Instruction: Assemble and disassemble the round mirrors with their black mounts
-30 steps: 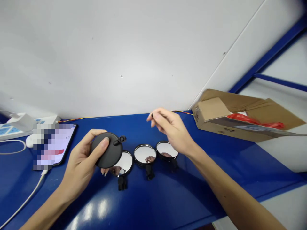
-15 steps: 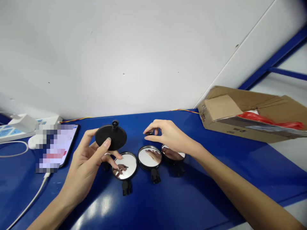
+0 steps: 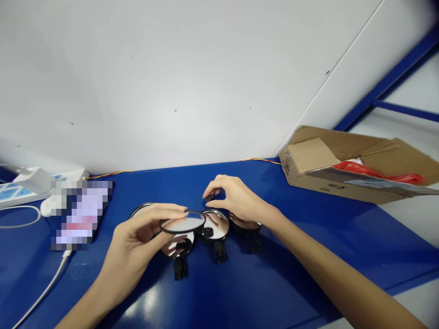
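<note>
My left hand (image 3: 132,242) is closed on the rim of a round black-framed mirror (image 3: 183,223), its reflecting face up and its small black mount (image 3: 207,231) pointing right. This mirror is held above another round mirror (image 3: 171,249) on the table, partly covering it. Between thumb and fingertips my right hand (image 3: 236,196) pinches a small black part (image 3: 210,198), mostly hidden. Below that hand lie a middle mirror (image 3: 219,224) and a right mirror (image 3: 245,223), the latter half covered by the hand. A further mirror (image 3: 140,209) shows behind my left fingers.
The blue table (image 3: 219,292) meets a white wall (image 3: 174,82). An open cardboard box (image 3: 308,160) with red material (image 3: 377,172) inside stands at the right. On the left are a phone (image 3: 82,214) with a white cable (image 3: 44,292) and a power strip (image 3: 20,196).
My left hand has moved right and turned the mirror over, from its black back to its reflecting face. My right hand stays nearly in place, still pinching the small black part.
</note>
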A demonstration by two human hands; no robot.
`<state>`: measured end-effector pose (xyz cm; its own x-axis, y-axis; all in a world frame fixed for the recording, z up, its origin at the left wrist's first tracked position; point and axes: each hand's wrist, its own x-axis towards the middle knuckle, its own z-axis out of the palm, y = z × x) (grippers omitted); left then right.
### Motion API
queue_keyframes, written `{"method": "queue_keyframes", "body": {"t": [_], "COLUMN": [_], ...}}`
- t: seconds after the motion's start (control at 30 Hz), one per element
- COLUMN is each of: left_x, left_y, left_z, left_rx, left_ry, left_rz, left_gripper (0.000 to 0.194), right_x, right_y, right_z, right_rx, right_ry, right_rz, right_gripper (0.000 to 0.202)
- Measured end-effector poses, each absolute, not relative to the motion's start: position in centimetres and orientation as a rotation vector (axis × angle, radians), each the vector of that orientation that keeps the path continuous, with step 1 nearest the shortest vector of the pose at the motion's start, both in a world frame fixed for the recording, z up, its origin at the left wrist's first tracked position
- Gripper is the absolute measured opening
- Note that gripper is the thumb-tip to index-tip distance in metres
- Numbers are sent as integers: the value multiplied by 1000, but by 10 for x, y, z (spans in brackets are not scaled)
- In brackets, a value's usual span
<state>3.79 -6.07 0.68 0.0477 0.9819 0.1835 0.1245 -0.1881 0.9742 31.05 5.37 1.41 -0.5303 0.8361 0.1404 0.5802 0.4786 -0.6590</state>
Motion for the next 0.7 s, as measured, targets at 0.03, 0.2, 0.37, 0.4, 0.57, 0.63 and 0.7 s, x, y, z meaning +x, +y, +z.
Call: {"method": "queue_keyframes", "body": {"t": [0.03, 0.2, 0.37, 0.4, 0.57, 0.63, 0.7], "left_x": [38, 33, 30, 30, 30, 29, 27], "left_y": [-62, -60, -57, -57, -57, -57, -58], "left_z": [6, -1, -2, -1, 3, 3, 2], "left_rx": [1457, 1503, 1635, 1657, 1713, 1748, 1790], "left_ry": [1156, 1074, 1097, 1105, 1143, 1164, 1184], "left_rz": [1249, 1250, 1316, 1322, 1367, 1391, 1418], "left_gripper": [12, 11, 10, 10, 13, 16, 20], "right_x": [310, 308, 310, 310, 303, 298, 294], "right_y": [54, 54, 44, 40, 10, 1, -5], "right_z": [14, 13, 29, 35, 61, 65, 65], "right_rx": [-1171, -1168, -1181, -1177, -909, -822, -802], "right_ry": [-2292, -2311, -2236, -2213, -2295, -2359, -2377], "right_rz": [768, 790, 761, 753, 1008, 1052, 1063], "right_gripper": [14, 10, 11, 16, 29, 27, 25]}}
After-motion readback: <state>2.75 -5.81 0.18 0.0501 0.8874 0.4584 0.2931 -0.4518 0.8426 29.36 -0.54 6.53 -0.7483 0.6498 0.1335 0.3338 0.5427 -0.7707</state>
